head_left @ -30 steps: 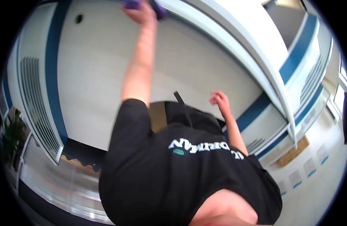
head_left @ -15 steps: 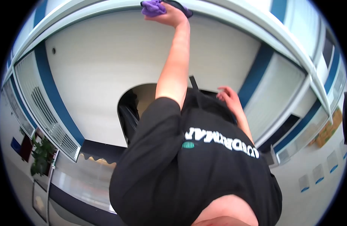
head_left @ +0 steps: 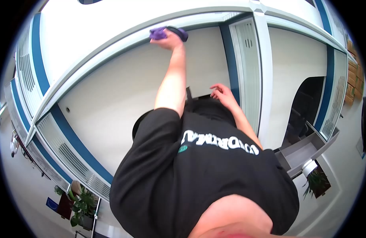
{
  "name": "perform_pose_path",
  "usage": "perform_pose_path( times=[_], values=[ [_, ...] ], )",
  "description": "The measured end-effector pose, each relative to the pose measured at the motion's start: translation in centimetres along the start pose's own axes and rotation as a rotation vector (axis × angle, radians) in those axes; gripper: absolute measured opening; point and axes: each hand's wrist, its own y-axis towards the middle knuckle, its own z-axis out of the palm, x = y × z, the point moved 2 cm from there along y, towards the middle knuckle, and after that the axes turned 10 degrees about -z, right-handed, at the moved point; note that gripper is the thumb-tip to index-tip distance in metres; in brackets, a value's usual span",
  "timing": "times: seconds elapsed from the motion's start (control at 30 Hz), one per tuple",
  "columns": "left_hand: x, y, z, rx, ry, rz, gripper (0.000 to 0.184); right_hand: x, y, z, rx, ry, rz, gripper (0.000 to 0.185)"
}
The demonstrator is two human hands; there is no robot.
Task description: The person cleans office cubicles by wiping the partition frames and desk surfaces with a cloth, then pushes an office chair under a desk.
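Observation:
My left hand [head_left: 171, 40] reaches far forward, closed around a crumpled purple cloth [head_left: 157, 33]. A black piece [head_left: 176, 30] shows beside the purple; I cannot tell whether it is part of the cloth. The cloth lies at the pale metal frame rail [head_left: 135, 41] along the far edge of a white desk [head_left: 123, 75]. Near my waist, my right hand [head_left: 226, 96] holds nothing, its fingers loosely bent and apart. It is nearest the near right part of the desk, beside a blue-edged side partition.
Frosted partitions [head_left: 248, 59] with blue edges flank the desk. A second white desk [head_left: 298, 51] lies to the right, with a dark chair [head_left: 306, 99] in its cutout. Below it are a grey open-topped unit [head_left: 300, 152] and a white pot [head_left: 309, 167]. Plants [head_left: 84, 204] stand lower left.
My view has turned, bringing the second desk into sight on the right. My left hand, still gripping the cloth, appears further right along the far rail. My right hand stays near my waist.

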Motion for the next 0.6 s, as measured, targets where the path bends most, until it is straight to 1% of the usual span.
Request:
perform_pose_path(
  times=[0.03,0.07,0.1,0.13,0.17,0.2,0.23,0.27,0.3,0.33,0.37,0.4,0.43,0.47,0.5,0.53,0.57,0.6],
  values=[
    [-0.5,0.8,-1.1,-0.007,-0.042,-0.009,0.04,-0.3,-0.2,0.1,-0.018,0.011,0.002,0.026],
    [-1.6,1.9,-1.7,0.004,-0.088,-0.155,0.044,-0.9,-0.4,0.1,-0.032,0.062,0.028,0.025],
    [-0.6,2.9,-1.4,-0.079,-0.161,-0.148,0.053,-1.6,-0.6,-0.1,-0.06,0.07,0.046,0.026],
    [0.2,2.6,-0.4,-0.146,-0.078,-0.161,0.063,-3.1,-0.4,-0.5,-0.077,0.101,0.06,0.026],
    [0.9,1.9,1.2,-0.175,-0.115,-0.097,0.068,-3.3,-0.3,-1.2,-0.069,0.101,0.037,0.025],
    [0.1,-0.5,2.1,-0.182,-0.168,-0.18,0.073,-4.3,-0.8,-1.9,-0.032,0.099,0.071,0.022],
    [0.7,-2.9,3.6,-0.143,-0.182,-0.202,0.075,-4.8,-0.9,-3.1,0.01,0.067,0.066,0.022],
    [1.8,-5.5,5.3,-0.099,-0.186,-0.152,0.08,-5.5,-1.5,-4.0,0.035,0.094,0.033,0.022],
    [1.9,-8.7,6.7,-0.076,-0.19,-0.217,0.083,-5.1,-2.2,-4.4,0.071,0.123,0.058,0.024],
    [1.1,-5.5,5.3,-0.05,-0.161,-0.201,0.089,-3.5,-2.1,0.8,0.168,0.131,0.061,0.026],
    [2.4,-7.3,6.1,-0.03,-0.184,-0.227,0.091,-3.9,-2.6,0.6,0.271,0.159,0.066,0.028],
    [4.3,-10.0,7.9,-0.008,-0.147,-0.205,0.09,-3.8,-2.4,-2.0,0.334,0.028,0.016,0.028],
    [5.6,-10.3,8.4,-0.123,0.001,-0.16,0.076,-1.5,-3.1,-1.7,0.369,-0.117,-0.031,0.029],
    [3.1,-11.6,7.5,0.062,-0.078,-0.195,0.061,1.6,-3.9,-1.0,0.244,-0.175,-0.07,0.03],
    [0.2,-13.1,6.8,-0.037,-0.102,-0.219,0.052,2.7,-4.7,0.5,0.229,0.013,-0.098,0.028],
    [1.3,-13.8,6.3,0.086,-0.026,-0.332,0.056,3.8,-5.2,1.2,0.249,0.202,-0.078,0.026],
    [2.9,-14.3,7.6,0.084,-0.05,-0.304,0.06,3.9,-5.8,1.2,0.272,0.411,-0.066,0.023],
    [3.6,-16.4,8.1,0.029,0.014,-0.286,0.054,4.0,-6.8,0.8,0.242,0.444,0.017,0.018]
  ],
)
